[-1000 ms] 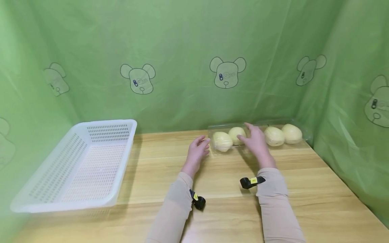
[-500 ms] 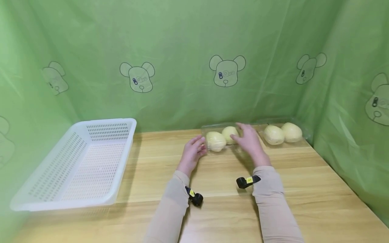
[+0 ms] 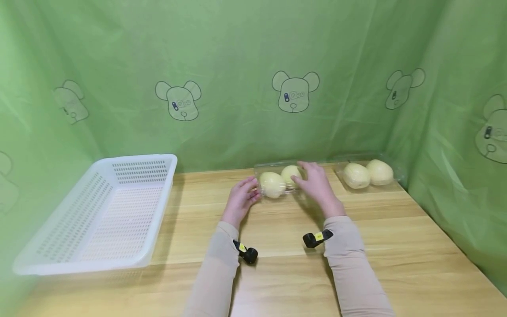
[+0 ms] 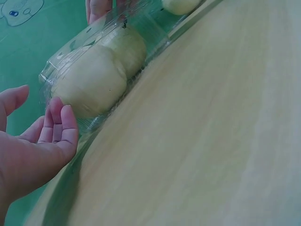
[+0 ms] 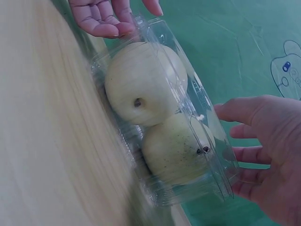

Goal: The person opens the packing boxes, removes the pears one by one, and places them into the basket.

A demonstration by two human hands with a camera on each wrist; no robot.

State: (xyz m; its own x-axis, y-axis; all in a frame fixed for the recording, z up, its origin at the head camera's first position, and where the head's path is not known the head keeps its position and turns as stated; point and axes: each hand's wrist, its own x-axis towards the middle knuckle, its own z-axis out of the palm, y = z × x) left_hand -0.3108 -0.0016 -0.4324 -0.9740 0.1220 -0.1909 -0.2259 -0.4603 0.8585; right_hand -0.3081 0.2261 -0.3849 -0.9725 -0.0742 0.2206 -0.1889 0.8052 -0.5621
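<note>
A clear plastic clamshell box (image 3: 264, 167) lies at the back edge of the wooden table with two pale yellow pears inside, one pear (image 3: 272, 185) in front and another pear (image 3: 291, 176) behind it. My left hand (image 3: 239, 200) has its fingertips against the box's left end, thumb held apart, as the left wrist view shows. At the opposite end is my right hand (image 3: 320, 187), its extended fingers (image 5: 249, 154) right at the plastic in the right wrist view. The box sits between both hands, its lid down over the fruit.
Farther right on the table (image 3: 285, 273), a second clear box (image 3: 339, 159) holds two more pears (image 3: 356, 176). A large white slotted basket (image 3: 158, 220) stands at the left. Green curtains (image 3: 237, 53) with bear-head prints enclose the back and sides.
The box with its two pears has slid left along the back edge, and both hands have moved left with it. The left fingers have come up against its end. The second box stays put.
</note>
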